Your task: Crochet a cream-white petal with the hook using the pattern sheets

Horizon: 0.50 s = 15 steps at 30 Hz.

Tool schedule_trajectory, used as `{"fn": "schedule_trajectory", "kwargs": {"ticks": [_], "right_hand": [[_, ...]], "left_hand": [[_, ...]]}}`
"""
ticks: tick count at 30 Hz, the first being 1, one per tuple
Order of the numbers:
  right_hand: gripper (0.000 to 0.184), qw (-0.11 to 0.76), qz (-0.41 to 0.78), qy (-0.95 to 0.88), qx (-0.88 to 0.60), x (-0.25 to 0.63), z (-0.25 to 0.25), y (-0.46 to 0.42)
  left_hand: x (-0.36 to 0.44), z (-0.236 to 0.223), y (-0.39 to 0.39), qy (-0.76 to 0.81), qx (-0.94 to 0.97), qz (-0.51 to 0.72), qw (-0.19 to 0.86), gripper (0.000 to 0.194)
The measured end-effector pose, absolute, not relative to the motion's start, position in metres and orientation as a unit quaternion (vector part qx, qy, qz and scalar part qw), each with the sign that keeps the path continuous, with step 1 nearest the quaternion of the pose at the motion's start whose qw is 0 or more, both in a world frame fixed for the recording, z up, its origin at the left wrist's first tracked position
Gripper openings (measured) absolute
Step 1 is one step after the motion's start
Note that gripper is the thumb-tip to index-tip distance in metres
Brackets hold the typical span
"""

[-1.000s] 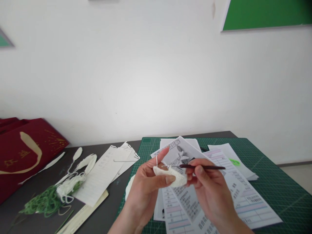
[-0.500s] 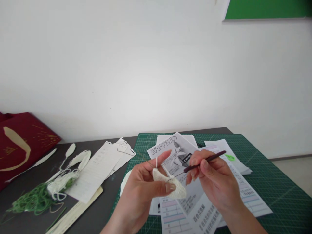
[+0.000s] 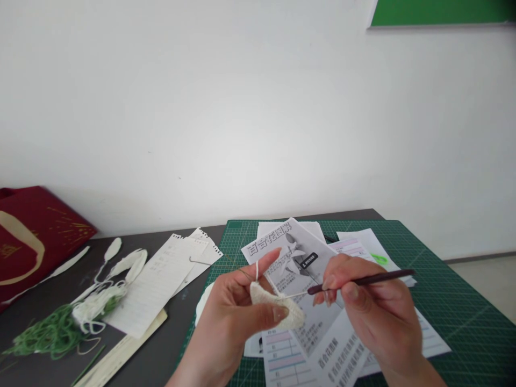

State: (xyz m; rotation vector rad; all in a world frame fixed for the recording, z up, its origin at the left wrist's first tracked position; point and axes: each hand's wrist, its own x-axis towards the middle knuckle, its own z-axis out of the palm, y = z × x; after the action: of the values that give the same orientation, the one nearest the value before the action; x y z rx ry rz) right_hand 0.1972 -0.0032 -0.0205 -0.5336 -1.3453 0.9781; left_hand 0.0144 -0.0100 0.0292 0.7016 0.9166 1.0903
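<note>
Between the thumb and fingers of my left hand (image 3: pixel 237 314) is a small cream-white crochet piece (image 3: pixel 293 316), pinched along its lower edge. A strand of white yarn (image 3: pixel 257 270) loops over my raised left index finger. My right hand (image 3: pixel 379 309) grips a crochet hook (image 3: pixel 371 278) by its dark handle, pen-like. The hook's thin metal shaft points left and meets the upper edge of the crochet piece; its very tip is too small to make out. Printed pattern sheets (image 3: pixel 282 263) lie beneath both hands.
A green cutting mat (image 3: pixel 451 306) covers the right of the dark table. To the left lie handwritten notes (image 3: pixel 155 285), green yarn (image 3: pixel 48 333), white yarn (image 3: pixel 97 307) and a pale flat strip (image 3: pixel 124 355). A dark red bag (image 3: pixel 44 231) stands at far left, by the wall.
My right hand has shifted right, and the hook handle now lies closer to level. The left hand still holds the crochet piece in nearly the same place. The view has turned slightly.
</note>
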Motion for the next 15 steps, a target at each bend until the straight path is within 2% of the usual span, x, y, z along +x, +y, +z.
{"fn": "schedule_trajectory", "kwargs": {"ticks": [6,10,15], "right_hand": [[0.014,0.642,0.399,-0.605,-0.249,0.197,-0.015,-0.008],[0.015,0.629,0.337,-0.649,-0.264,0.196,-0.011,-0.015],[0.026,0.57,0.209,-0.732,-0.31,0.191,-0.009,-0.029]], "left_hand": [[0.015,0.027,-0.011,0.42,0.339,0.491,0.684,0.045],[0.017,0.025,-0.01,0.434,0.351,0.493,0.667,0.047],[0.017,0.018,-0.008,0.494,0.427,0.512,0.558,0.053]]}}
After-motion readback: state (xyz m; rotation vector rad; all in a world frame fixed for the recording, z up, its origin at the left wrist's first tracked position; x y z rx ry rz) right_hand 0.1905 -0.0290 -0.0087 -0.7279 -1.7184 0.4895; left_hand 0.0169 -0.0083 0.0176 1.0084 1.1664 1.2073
